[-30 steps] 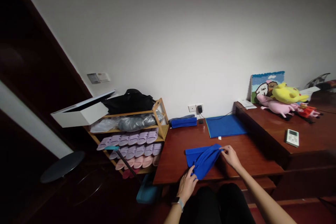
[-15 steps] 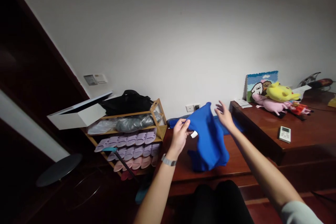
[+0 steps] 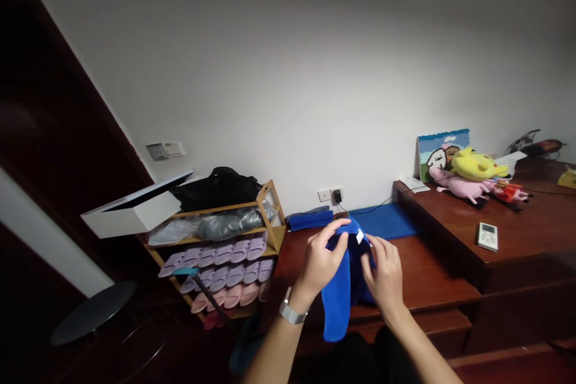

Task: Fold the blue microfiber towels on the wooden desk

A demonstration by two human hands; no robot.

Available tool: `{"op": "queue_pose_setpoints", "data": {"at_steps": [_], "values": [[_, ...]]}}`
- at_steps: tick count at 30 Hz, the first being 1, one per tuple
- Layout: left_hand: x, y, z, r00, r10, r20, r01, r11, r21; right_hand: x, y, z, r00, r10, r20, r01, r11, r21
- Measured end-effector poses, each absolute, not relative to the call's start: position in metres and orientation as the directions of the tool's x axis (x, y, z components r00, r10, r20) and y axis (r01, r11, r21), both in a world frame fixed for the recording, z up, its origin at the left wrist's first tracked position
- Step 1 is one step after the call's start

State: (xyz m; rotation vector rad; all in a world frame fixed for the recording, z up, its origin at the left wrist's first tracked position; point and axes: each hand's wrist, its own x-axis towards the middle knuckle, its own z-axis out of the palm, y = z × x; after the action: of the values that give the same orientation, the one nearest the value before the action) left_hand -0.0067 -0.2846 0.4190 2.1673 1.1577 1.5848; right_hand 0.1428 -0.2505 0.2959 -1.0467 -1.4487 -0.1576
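A blue cloth [image 3: 338, 300] with a small white tag at its top edge hangs between my hands, its lower part draping down in front of the wooden bench. My left hand [image 3: 324, 255] pinches the cloth's upper left edge between thumb and fingers. At the upper right edge, beside the tag, my right hand [image 3: 383, 270] has its fingers closed on the fabric. The inner side of the cloth looks dark and shaded, and its exact shape is hard to make out.
Behind the hands, a flat blue cloth [image 3: 384, 221] and a folded blue cloth [image 3: 310, 219] lie on the bench [image 3: 432, 276]. To the left stands a shoe rack [image 3: 274, 216] with slippers. A remote control [image 3: 488, 236] and plush toys [image 3: 477, 165] rest on the higher cabinet at right.
My right hand has come down from the air onto the cloth's edge. The cloth has been lowered and turned, its tag now between both hands.
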Motion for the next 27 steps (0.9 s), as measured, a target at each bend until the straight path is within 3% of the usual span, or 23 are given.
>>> {"op": "queue_pose_setpoints", "data": {"at_steps": [4, 8, 11, 16, 19, 23, 27], "values": [[-0.012, -0.293, 0.428, 0.136, 0.571, 0.810, 0.572, -0.713, 0.407, 0.153, -0.254, 0.277, 0.195, 0.587, 0.786, 0.567, 0.586, -0.578], [-0.011, -0.299, 0.435, 0.183, 0.474, 0.862, 0.609, -0.742, 0.279, 0.137, -0.267, 0.268, 0.127, 0.723, 0.679, 0.346, 0.610, -0.713], [-0.005, -0.306, 0.439, 0.242, 0.450, 0.860, 0.605, -0.763, 0.229, 0.117, -0.276, 0.278, 0.159, 0.740, 0.653, 0.276, 0.602, -0.749], [-0.001, -0.320, 0.442, 0.183, 0.482, 0.857, 0.580, -0.757, 0.302, 0.095, -0.284, 0.300, 0.171, 0.724, 0.668, 0.263, 0.620, -0.740], [-0.008, -0.326, 0.444, 0.196, 0.428, 0.882, 0.624, -0.748, 0.224, 0.087, -0.289, 0.295, 0.128, 0.716, 0.686, 0.267, 0.641, -0.719], [-0.030, -0.333, 0.450, 0.165, 0.311, 0.936, 0.718, -0.689, 0.102, 0.095, -0.292, 0.255, 0.086, 0.727, 0.681, 0.317, 0.628, -0.711], [-0.069, -0.337, 0.461, 0.017, 0.196, 0.981, 0.793, -0.600, 0.106, 0.139, -0.289, 0.200, 0.079, 0.796, 0.600, 0.415, 0.521, -0.746]]}}
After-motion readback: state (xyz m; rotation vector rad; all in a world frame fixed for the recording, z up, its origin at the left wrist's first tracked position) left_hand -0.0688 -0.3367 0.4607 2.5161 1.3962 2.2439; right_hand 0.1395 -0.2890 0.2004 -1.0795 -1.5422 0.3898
